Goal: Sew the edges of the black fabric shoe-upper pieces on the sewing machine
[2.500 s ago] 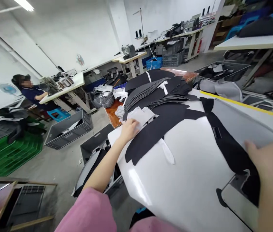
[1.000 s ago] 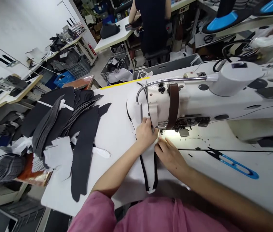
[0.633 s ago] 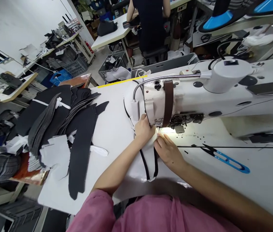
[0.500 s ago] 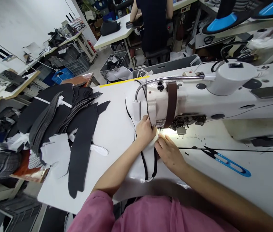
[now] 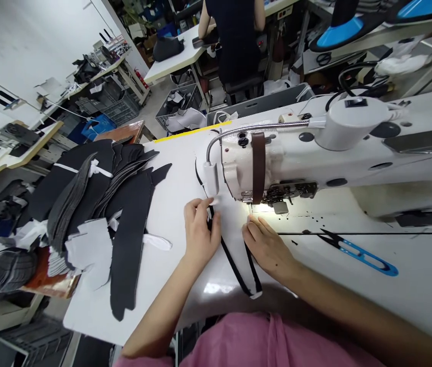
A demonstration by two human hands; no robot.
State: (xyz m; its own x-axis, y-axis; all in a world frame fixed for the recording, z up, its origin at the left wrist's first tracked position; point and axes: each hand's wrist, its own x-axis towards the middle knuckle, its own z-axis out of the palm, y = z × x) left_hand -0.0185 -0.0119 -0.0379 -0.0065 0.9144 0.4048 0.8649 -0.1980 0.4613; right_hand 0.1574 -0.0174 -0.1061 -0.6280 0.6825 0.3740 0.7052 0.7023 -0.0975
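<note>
Down at the table's [image 5: 178, 168] near edge, here's the tip of a black-edged strip [image 5: 235, 265], running up between the hands. Left hand [image 5: 200, 232] has thumb and forefinger either side of the black edging; can't tell if they're pinching. Right hand [image 5: 265, 242], fingers together at the strip's other edge, grip hidden, just beside the lit needle area. Blue snips [image 5: 369, 256] lie to the right, dark fabric pieces [image 5: 128, 255] towards the left edge. Beyond them, the sewing machine [image 5: 288, 158]; farther back, a seated person [image 5: 237, 38].

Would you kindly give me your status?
Left hand at black strip; right hand at its other side, by sewing machine; blue snips off to the right.
</note>
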